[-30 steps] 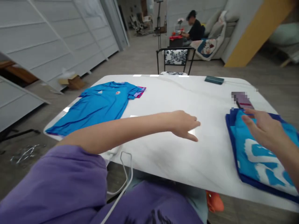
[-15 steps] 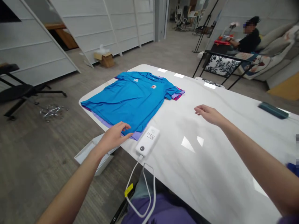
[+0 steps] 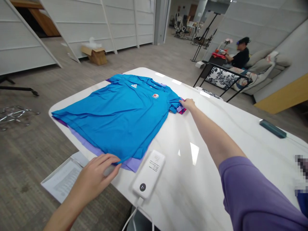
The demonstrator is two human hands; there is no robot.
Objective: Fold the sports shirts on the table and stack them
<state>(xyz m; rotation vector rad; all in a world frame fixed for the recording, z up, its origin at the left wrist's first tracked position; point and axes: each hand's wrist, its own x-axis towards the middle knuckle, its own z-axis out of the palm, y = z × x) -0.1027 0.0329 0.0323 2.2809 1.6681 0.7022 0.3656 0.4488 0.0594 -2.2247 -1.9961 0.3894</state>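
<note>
A bright blue T-shirt (image 3: 120, 115) lies spread flat on top of a purple shirt (image 3: 130, 163) at the left end of a white table (image 3: 192, 179). My left hand (image 3: 96, 175) pinches the near hem of the blue shirt at the table's front edge. My right hand (image 3: 188, 104) is stretched across the table and grips the far sleeve, where blue, purple and pink edges meet. A white power bank (image 3: 149, 174) lies just right of my left hand, its cable hanging off the edge.
A dark slim case (image 3: 272, 128) lies at the table's far right. A black-framed chair (image 3: 222, 78) stands behind the table, and a person sits beyond it by a sofa. A white box (image 3: 62, 179) lies on the floor below my left hand. A cardboard box (image 3: 95, 55) sits by the wall.
The view swung left from a folded blue garment to the shirt pile. Both hands reached over: the left took the near hem, the right went out to the far sleeve.
</note>
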